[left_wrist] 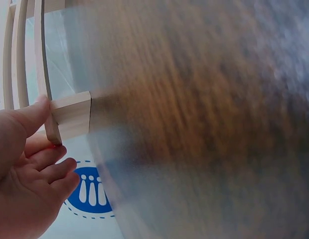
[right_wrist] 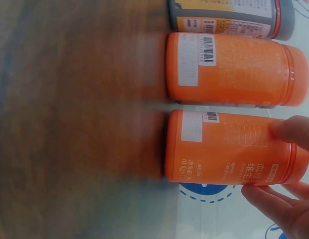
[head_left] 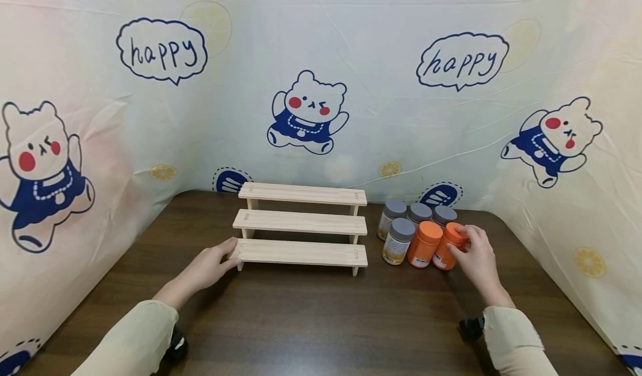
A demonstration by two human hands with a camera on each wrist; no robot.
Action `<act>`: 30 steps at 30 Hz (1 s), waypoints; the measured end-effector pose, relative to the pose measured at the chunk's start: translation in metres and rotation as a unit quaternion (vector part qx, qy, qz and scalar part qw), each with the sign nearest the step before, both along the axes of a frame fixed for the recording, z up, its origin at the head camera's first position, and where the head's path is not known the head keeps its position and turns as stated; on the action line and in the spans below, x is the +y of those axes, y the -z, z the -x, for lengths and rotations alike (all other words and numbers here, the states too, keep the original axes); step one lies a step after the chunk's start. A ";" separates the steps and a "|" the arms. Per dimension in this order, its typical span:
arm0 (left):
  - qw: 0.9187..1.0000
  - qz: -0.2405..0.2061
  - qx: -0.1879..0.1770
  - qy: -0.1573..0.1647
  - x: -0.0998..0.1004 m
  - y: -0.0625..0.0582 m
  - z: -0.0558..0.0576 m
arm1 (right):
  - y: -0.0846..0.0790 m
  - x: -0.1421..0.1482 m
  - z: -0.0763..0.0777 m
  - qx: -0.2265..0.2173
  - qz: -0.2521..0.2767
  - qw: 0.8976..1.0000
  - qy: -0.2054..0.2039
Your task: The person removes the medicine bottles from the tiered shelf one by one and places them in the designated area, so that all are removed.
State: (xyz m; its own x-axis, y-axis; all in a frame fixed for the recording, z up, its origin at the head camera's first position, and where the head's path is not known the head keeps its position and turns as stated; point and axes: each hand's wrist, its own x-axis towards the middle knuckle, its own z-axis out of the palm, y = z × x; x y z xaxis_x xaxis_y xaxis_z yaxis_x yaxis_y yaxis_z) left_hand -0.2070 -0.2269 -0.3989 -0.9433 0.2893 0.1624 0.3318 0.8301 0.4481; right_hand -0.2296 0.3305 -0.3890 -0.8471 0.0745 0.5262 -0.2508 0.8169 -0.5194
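My left hand [head_left: 208, 267] pinches the left end of the lowest board of a pale wooden three-step display shelf [head_left: 301, 252]. In the left wrist view, the thumb lies over the board's edge and a finger sits under it, beside the support leg [left_wrist: 72, 114]. On the right, my right hand [head_left: 478, 259] grips an orange bottle [right_wrist: 219, 144] near its lid, thumb on one side and fingers on the other. A second orange bottle [head_left: 425, 245] stands upright beside it. Left of that is a grey-lidded bottle [head_left: 398, 243] with a yellowish label.
Behind the front row stand more grey-lidded bottles [head_left: 393, 214], partly hidden. Everything rests on a dark wooden table [head_left: 301, 326]. A pale printed cloth [head_left: 381, 114] with bears and "happy" bubbles hangs around the back and sides.
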 end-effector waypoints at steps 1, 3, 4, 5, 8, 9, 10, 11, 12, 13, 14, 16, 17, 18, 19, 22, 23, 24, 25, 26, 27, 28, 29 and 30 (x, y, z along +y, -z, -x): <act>1.000 0.000 0.000 0.000 0.000 0.000 0.000 | 0.001 0.000 0.000 -0.001 -0.001 1.000 0.000; 1.000 0.000 0.000 0.000 0.000 0.000 0.000 | 0.002 -0.001 0.000 -0.003 -0.003 1.000 0.000; 1.000 0.001 0.001 0.000 0.000 0.000 0.000 | 0.002 -0.001 -0.001 -0.003 -0.003 1.000 0.000; 1.000 0.001 0.001 0.000 0.001 0.000 0.000 | 0.002 -0.001 -0.001 -0.002 -0.003 1.000 0.000; 1.000 0.000 0.005 0.001 0.000 0.000 0.000 | 0.004 -0.001 -0.001 -0.003 -0.007 1.000 -0.001; 1.000 0.000 0.005 0.001 0.000 0.000 0.000 | 0.004 -0.001 -0.001 -0.004 -0.007 1.000 -0.001; 1.000 0.000 0.004 0.001 0.000 0.000 0.000 | 0.004 -0.001 -0.001 -0.004 -0.007 1.000 -0.001; 1.000 0.000 0.003 0.001 0.000 0.000 0.000 | 0.004 -0.001 -0.001 -0.004 -0.006 1.000 -0.002; 1.000 0.000 0.002 0.001 0.000 0.001 0.000 | 0.004 -0.001 -0.001 -0.006 -0.007 1.000 -0.002; 1.000 0.001 0.001 0.001 0.000 0.001 0.000 | 0.005 0.000 -0.001 -0.008 -0.006 1.000 -0.002; 1.000 0.001 0.001 0.000 0.000 0.001 -0.001 | 0.005 0.000 -0.001 -0.009 -0.005 1.000 -0.003; 1.000 0.002 -0.001 0.000 0.000 0.001 -0.001 | 0.006 0.000 -0.002 -0.011 -0.003 1.000 -0.004; 1.000 0.002 -0.002 0.000 0.000 0.001 -0.001 | 0.006 0.000 -0.002 -0.011 -0.004 1.000 -0.004; 1.000 0.002 -0.002 -0.001 0.000 0.001 -0.002 | 0.007 0.000 -0.002 -0.011 -0.004 1.000 -0.004; 1.000 0.001 -0.003 -0.001 0.000 0.000 -0.002 | 0.007 0.000 -0.002 -0.011 -0.003 1.000 -0.003; 1.000 -0.001 -0.006 -0.002 0.001 0.000 -0.002 | 0.008 0.001 -0.002 -0.010 -0.003 1.000 -0.002; 1.000 -0.001 -0.006 -0.003 0.001 -0.001 -0.002 | 0.008 0.001 -0.002 -0.010 -0.003 1.000 -0.003; 1.000 -0.001 -0.005 -0.003 0.001 -0.001 -0.002 | 0.008 0.001 -0.002 -0.010 -0.002 1.000 -0.004; 1.000 -0.001 -0.004 -0.003 0.001 -0.001 -0.002 | 0.007 0.001 -0.002 -0.010 -0.001 1.000 -0.004; 1.000 -0.001 -0.003 -0.003 0.002 -0.001 -0.002 | 0.007 0.001 -0.001 -0.010 0.000 1.000 -0.004; 1.000 -0.001 -0.002 -0.003 0.002 -0.002 -0.002 | 0.007 0.001 -0.001 -0.011 0.001 1.000 -0.004; 1.000 -0.001 -0.002 -0.003 0.002 -0.002 -0.001 | 0.006 0.001 -0.001 -0.013 0.002 1.000 -0.004; 1.000 -0.001 -0.002 -0.004 0.002 -0.002 -0.001 | 0.006 0.001 -0.001 -0.014 0.003 1.000 -0.003; 1.000 -0.002 -0.002 -0.004 0.002 -0.002 -0.001 | 0.005 0.001 -0.001 -0.016 0.003 1.000 -0.002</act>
State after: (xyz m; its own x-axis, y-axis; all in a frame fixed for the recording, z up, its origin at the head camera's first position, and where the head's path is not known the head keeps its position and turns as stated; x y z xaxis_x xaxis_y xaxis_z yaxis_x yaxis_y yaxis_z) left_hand -0.2057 -0.2250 -0.3969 -0.9466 0.2807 0.1588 0.3225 0.8312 0.4528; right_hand -0.2281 0.3310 -0.3945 -0.8635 0.0733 0.4990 -0.2381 0.8130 -0.5314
